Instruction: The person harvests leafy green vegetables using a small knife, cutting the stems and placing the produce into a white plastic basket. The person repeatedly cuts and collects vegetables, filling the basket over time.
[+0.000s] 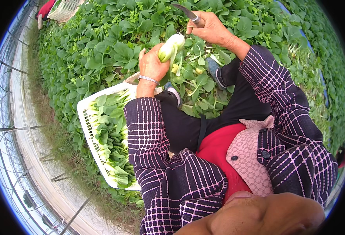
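Note:
My left hand [154,64] is closed around a head of bok choy [172,47], its pale stem base pointing up and to the right. My right hand [209,28] grips the wooden handle of a curved knife [187,12], its dark blade pointing up and left, apart from the bok choy. Below my left forearm stands a white plastic crate [86,122], filled with cut bok choy [113,132] laid in rows; my sleeve hides its right part. Loose leaves [200,80] lie on the ground between my shoes.
Growing leafy greens [81,58] surround me at the front and left. Another pale crate [62,10] stands at the far upper left, beside a person's red sleeve [45,10]. A blue line [310,44] runs through the plants on the right. Metal greenhouse poles [75,216] line the left side.

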Demonstrator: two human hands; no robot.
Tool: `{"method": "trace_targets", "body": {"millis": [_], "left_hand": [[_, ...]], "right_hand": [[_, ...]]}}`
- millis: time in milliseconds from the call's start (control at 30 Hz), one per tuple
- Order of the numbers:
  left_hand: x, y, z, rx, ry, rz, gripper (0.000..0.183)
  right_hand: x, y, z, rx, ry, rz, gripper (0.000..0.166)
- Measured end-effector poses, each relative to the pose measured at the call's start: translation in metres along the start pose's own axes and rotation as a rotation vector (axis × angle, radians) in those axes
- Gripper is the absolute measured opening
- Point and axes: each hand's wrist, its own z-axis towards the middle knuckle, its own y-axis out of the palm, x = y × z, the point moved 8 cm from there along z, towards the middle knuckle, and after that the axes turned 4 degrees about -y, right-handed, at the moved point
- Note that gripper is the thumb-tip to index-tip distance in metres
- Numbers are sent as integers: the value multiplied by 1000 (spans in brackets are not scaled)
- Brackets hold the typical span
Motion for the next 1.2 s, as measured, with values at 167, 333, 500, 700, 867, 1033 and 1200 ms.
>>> {"method": "trace_targets", "body": {"millis": [167, 333, 500, 700, 867, 1033, 1200], "left_hand": [[-21, 5, -1, 31, -178, -110, 36], [-12, 13, -1, 25, -214, -295, 45], [-2, 22, -2, -94, -216, -328, 41], [-31, 13, -11, -5, -206, -197, 44], [-12, 24, -7, -118, -235, -839, 33], [6, 30, -25, -192, -267, -866, 36], [8, 56, -58, -215, -51, -766, 54]], "right_hand": [[-2, 14, -22, -16, 121, 61, 19], [-49, 59, -30, 53, -381, -409, 28], [-29, 51, -21, 44, -318, -565, 21], [-11, -10, -8, 71, -168, -959, 17], [37, -29, -27, 217, 104, -293, 37], [32, 40, -37, 224, 378, 559, 36], [22, 63, -54, 288, 175, 531, 18]]}}
